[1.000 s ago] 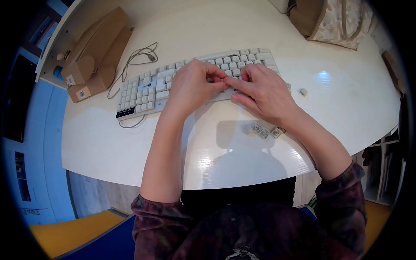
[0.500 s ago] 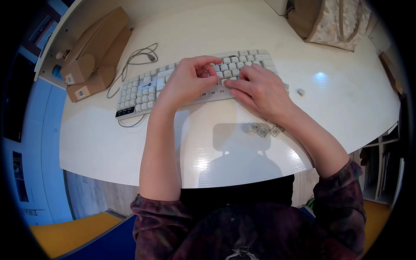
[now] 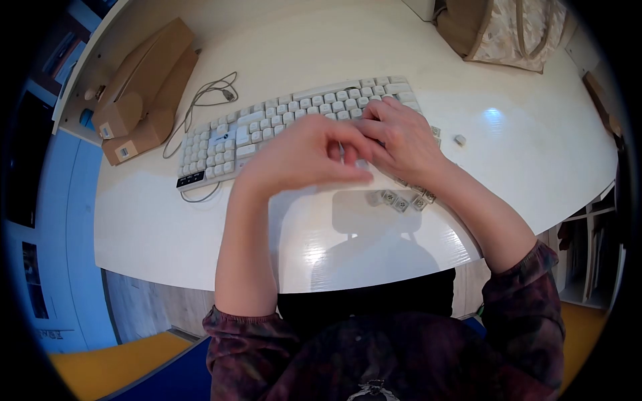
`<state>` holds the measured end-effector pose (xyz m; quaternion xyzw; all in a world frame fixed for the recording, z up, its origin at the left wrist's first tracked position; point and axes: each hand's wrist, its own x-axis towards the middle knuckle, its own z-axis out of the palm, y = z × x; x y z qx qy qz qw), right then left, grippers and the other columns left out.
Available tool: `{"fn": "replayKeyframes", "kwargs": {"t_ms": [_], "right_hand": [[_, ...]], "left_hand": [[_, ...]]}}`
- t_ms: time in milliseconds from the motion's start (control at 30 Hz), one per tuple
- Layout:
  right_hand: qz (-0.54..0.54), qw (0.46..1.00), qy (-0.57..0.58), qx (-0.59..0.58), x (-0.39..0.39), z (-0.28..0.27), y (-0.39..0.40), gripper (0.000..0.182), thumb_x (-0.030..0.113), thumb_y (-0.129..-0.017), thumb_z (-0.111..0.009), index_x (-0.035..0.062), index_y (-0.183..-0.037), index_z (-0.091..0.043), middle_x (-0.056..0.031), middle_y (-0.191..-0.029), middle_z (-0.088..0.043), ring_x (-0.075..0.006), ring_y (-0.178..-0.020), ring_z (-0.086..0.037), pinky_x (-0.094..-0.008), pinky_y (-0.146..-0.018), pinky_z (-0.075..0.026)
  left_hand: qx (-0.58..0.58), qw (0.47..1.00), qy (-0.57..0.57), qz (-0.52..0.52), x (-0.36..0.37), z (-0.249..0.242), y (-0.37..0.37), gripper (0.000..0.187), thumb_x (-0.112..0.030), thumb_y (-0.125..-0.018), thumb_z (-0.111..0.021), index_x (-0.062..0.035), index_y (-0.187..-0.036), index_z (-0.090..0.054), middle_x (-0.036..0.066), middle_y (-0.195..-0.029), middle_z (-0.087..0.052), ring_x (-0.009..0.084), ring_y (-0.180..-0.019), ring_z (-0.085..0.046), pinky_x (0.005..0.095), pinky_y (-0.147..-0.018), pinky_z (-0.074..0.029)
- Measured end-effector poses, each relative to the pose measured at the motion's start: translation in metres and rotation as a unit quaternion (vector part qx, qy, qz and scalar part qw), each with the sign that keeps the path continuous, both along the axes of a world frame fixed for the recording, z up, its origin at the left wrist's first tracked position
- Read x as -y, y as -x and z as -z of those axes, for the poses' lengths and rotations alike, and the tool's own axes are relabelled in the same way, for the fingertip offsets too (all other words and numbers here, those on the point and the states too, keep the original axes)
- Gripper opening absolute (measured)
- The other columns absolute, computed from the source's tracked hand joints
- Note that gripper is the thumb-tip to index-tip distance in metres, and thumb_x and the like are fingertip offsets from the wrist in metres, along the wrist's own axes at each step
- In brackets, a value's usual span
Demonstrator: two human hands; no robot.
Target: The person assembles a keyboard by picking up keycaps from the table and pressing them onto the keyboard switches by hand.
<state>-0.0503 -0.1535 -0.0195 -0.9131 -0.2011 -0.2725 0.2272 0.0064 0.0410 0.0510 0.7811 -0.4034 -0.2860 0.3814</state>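
A white keyboard (image 3: 267, 122) lies slightly askew on the desk. In front of its near edge is my left hand (image 3: 301, 155), thumb and forefinger apart, with nothing visible between them. My right hand (image 3: 409, 144) rests at the keyboard's right end with its fingers bent inward. My left fingers partly cover the right fingertips, so whatever they hold is hidden. Several loose keycaps (image 3: 400, 204) lie underside up on the desk below my right wrist. More keycaps (image 3: 436, 132) sit just beyond the right hand, and a single keycap (image 3: 460, 140) lies farther right.
Brown cardboard pieces (image 3: 148, 90) stand at the desk's left side. A grey cable (image 3: 194, 107) curls behind the keyboard, its plug lying on the white desk (image 3: 180, 240). At the back right is a patterned bag (image 3: 511, 33).
My left hand has come toward me and right, off the keys, its fingers spreading. My right hand stays near the keyboard's right end, shifting slightly nearer.
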Motion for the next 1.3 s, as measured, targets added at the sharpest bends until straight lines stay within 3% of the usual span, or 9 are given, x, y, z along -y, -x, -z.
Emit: {"fn": "replayKeyframes", "kwargs": {"t_ms": [133, 267, 367, 533, 633, 800, 900, 1033, 1300], "right_hand": [[-0.01, 1.0, -0.018, -0.007, 0.003, 0.002, 0.0, 0.024, 0.022, -0.085, -0.067, 0.0136, -0.107, -0.074, -0.0038, -0.088, -0.059, -0.0243, -0.087, -0.057, -0.0363, -0.074, -0.048], [-0.013, 1.0, -0.016, -0.013, 0.004, 0.002, -0.001, 0.023, 0.02, -0.087, -0.066, 0.0144, -0.107, -0.074, -0.0036, -0.088, -0.059, -0.0242, -0.086, -0.058, -0.0363, -0.073, -0.048], [-0.015, 0.999, -0.041, -0.016, 0.004, 0.003, -0.001, 0.022, 0.018, -0.088, -0.065, 0.0138, -0.108, -0.074, -0.0041, -0.088, -0.061, -0.0252, -0.086, -0.058, -0.037, -0.074, -0.049], [-0.023, 0.99, -0.13, -0.045, 0.005, 0.001, -0.002, 0.02, 0.021, -0.091, -0.063, 0.0104, -0.104, -0.074, -0.0075, -0.091, -0.067, -0.0255, -0.087, -0.062, -0.0374, -0.075, -0.05], [-0.089, 0.943, -0.305, -0.097, 0.009, -0.001, 0.001, 0.02, 0.022, -0.093, -0.062, 0.0078, -0.103, -0.072, -0.0078, -0.089, -0.069, -0.0232, -0.081, -0.064, -0.0329, -0.073, -0.05], [-0.086, 0.922, -0.32, -0.202, 0.007, -0.012, 0.016, 0.019, 0.02, -0.095, -0.063, 0.0022, -0.099, -0.068, -0.007, -0.084, -0.068, -0.0133, -0.069, -0.062, -0.0268, -0.066, -0.048], [-0.095, 0.871, -0.407, -0.256, -0.001, -0.016, 0.021, 0.019, 0.019, -0.096, -0.062, -0.0004, -0.098, -0.066, -0.0059, -0.083, -0.068, -0.0097, -0.069, -0.06, -0.0249, -0.065, -0.048], [-0.11, 0.819, -0.47, -0.31, 0.002, -0.022, 0.022, 0.02, 0.017, -0.098, -0.061, -0.0015, -0.1, -0.065, -0.0038, -0.083, -0.067, -0.0086, -0.069, -0.06, -0.0239, -0.066, -0.049], [-0.116, 0.811, -0.491, -0.297, 0.001, -0.025, 0.023, 0.02, 0.015, -0.098, -0.059, -0.0008, -0.108, -0.067, -0.0037, -0.082, -0.067, -0.0091, -0.071, -0.062, -0.0239, -0.066, -0.048]], "left_hand": [[0.067, 0.988, -0.136, 0.04, 0.014, 0.002, 0.02, 0.03, -0.023, -0.068, -0.086, -0.0076, -0.088, -0.071, -0.002, -0.067, -0.058, 0.0122, -0.062, -0.054, 0.0278, -0.057, -0.041], [0.133, 0.977, -0.161, 0.05, 0.019, 0.009, 0.023, 0.023, -0.021, -0.069, -0.081, -0.0085, -0.084, -0.069, 0.0, -0.068, -0.061, 0.0167, -0.065, -0.06, 0.0312, -0.06, -0.045], [0.17, 0.977, -0.116, 0.053, 0.018, 0.016, 0.022, 0.021, -0.019, -0.07, -0.079, -0.0084, -0.085, -0.069, 0.002, -0.072, -0.064, 0.0167, -0.064, -0.061, 0.0304, -0.06, -0.047], [0.111, 0.992, -0.06, 0.009, 0.014, 0.007, 0.019, 0.019, -0.015, -0.074, -0.079, -0.0068, -0.089, -0.071, 0.001, -0.074, -0.067, 0.0128, -0.061, -0.06, 0.027, -0.057, -0.046], [0.098, 0.994, -0.006, -0.048, 0.009, -0.001, 0.013, 0.018, -0.014, -0.076, -0.078, -0.0058, -0.09, -0.071, 0.001, -0.073, -0.066, 0.0094, -0.061, -0.059, 0.0247, -0.057, -0.044], [0.183, 0.977, -0.019, -0.106, 0.007, -0.012, 0.012, 0.02, -0.014, -0.075, -0.079, -0.0046, -0.091, -0.071, -0.001, -0.075, -0.068, 0.0063, -0.061, -0.056, 0.0226, -0.056, -0.042], [0.21, 0.968, -0.029, -0.136, 0.005, -0.01, 0.017, 0.019, -0.013, -0.076, -0.078, -0.0037, -0.091, -0.071, -0.001, -0.077, -0.069, 0.0065, -0.063, -0.058, 0.0231, -0.056, -0.042], [0.186, 0.967, 0.089, -0.151, 0.002, 0.01, 0.021, 0.019, -0.01, -0.078, -0.077, -0.004, -0.095, -0.072, -0.001, -0.084, -0.071, 0.0069, -0.067, -0.062, 0.0228, -0.06, -0.043], [0.154, 0.944, 0.242, -0.162, 0.001, 0.038, 0.016, 0.023, -0.005, -0.078, -0.077, -0.0052, -0.1, -0.072, 0.001, -0.093, -0.071, 0.008, -0.072, -0.064, 0.0218, -0.066, -0.045]]}}
